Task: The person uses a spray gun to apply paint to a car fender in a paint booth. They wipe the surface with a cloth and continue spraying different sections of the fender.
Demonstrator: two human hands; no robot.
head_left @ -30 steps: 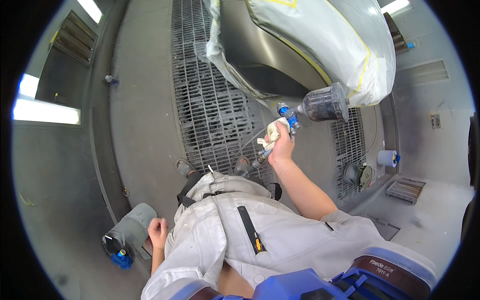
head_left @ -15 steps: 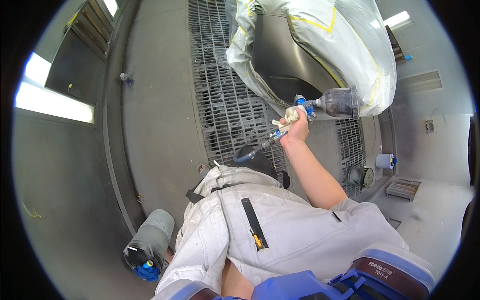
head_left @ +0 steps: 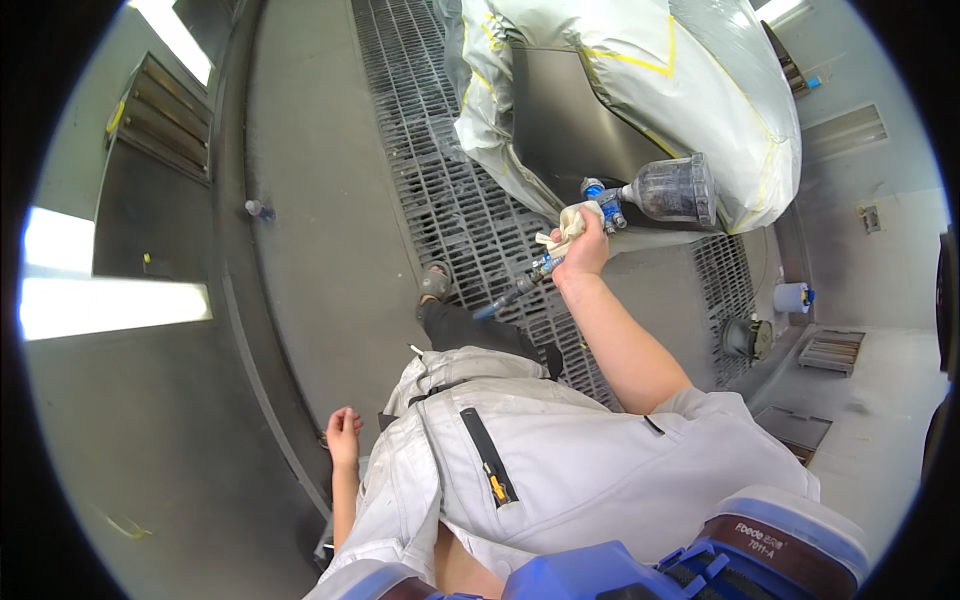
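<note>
Few labels in view, no screens, no signs I can make out. Dark brown band (head_left: 775,545) at the lower right edge, on the blue-and-white respirator part under the camera, carries a small white printed label, curved with the band. Small yellow tab (head_left: 497,490) on the black zip pocket of the white overalls, centre bottom. Small grey plate (head_left: 872,218) on the right wall, rectangular, too small to tell if it is a label. No packages.
</note>
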